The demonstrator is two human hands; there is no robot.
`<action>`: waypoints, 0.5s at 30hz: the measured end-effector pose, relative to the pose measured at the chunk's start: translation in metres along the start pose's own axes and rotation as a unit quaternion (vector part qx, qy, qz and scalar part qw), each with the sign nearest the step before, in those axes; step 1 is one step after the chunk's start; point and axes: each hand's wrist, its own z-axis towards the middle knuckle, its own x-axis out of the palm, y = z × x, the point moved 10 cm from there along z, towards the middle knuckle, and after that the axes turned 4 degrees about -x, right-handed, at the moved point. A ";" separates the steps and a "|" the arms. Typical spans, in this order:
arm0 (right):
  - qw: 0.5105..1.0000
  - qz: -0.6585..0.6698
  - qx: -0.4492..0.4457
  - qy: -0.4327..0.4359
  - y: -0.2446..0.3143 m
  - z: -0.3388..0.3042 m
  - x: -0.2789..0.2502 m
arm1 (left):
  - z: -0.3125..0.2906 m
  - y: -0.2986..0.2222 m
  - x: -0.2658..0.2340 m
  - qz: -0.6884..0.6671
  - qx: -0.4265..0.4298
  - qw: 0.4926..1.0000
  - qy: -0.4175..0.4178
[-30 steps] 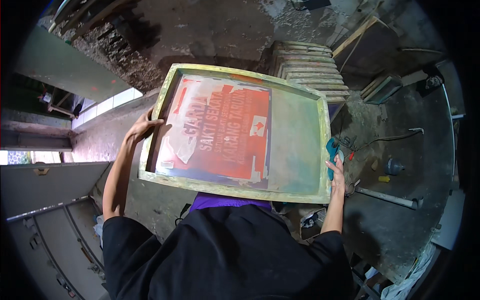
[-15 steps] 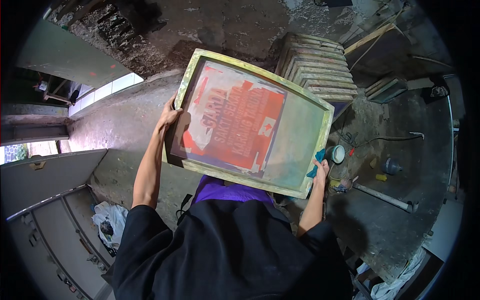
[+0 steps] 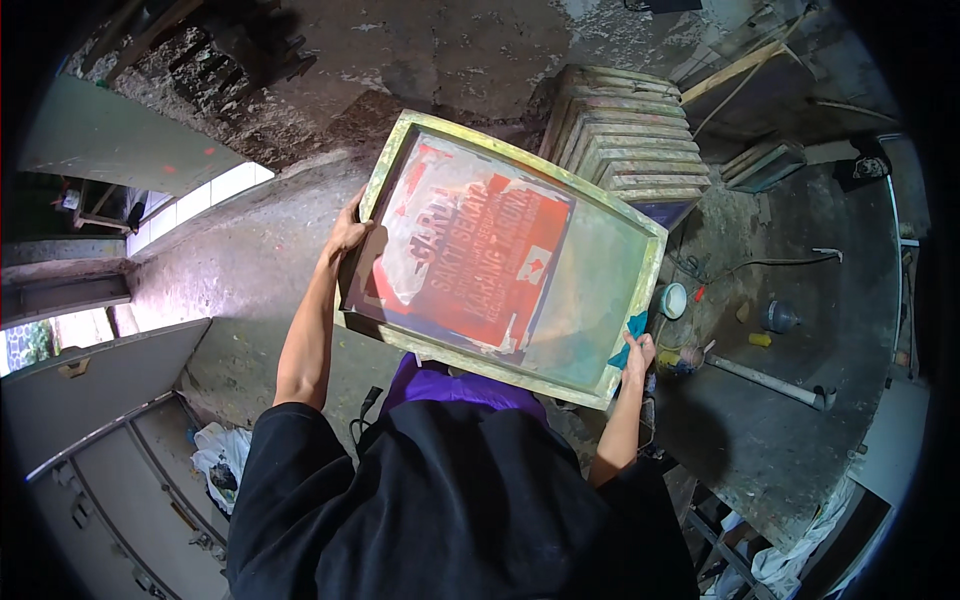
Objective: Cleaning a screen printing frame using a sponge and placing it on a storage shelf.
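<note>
A screen-printing frame (image 3: 540,160), yellowish wood around a mesh, hangs tilted before me, its left end raised. Red and grey lettering and blocks cover much of the mesh; its right part is a plain greenish grey. My left hand (image 3: 350,228) is closed on the frame's left side, with part of the fingers hidden behind the wood. At the lower right corner, my right hand (image 3: 638,356) grips the frame and pinches a teal cloth (image 3: 630,335) against it.
Several similar frames (image 3: 640,140) lean in a row beyond the right side. A white tub (image 3: 672,300), a water bottle (image 3: 778,317), a yellow container (image 3: 760,340) and a pipe (image 3: 765,382) are at right. A white plastic bag (image 3: 220,455) lies at lower left.
The frame has shifted slightly downward with both hands still on it. The surroundings have moved a little leftward in view.
</note>
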 end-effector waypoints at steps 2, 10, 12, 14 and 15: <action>0.998 -0.044 -0.041 -0.028 0.002 0.001 -0.008 | -0.004 0.000 0.003 0.009 -0.016 1.000 0.016; 0.929 -0.232 -0.222 -0.187 0.123 -0.048 0.061 | -0.074 -0.023 -0.012 0.246 0.026 0.949 -0.195; 0.957 -0.132 -0.242 -0.091 0.137 -0.045 0.122 | -0.101 -0.028 -0.010 0.274 0.060 0.927 -0.250; 0.967 -0.128 -0.222 -0.002 0.165 -0.049 0.194 | -0.133 -0.026 -0.013 0.310 0.059 0.897 -0.310; 0.964 -0.099 -0.247 0.011 0.171 -0.043 0.219 | -0.146 -0.029 -0.012 0.325 0.062 0.882 -0.336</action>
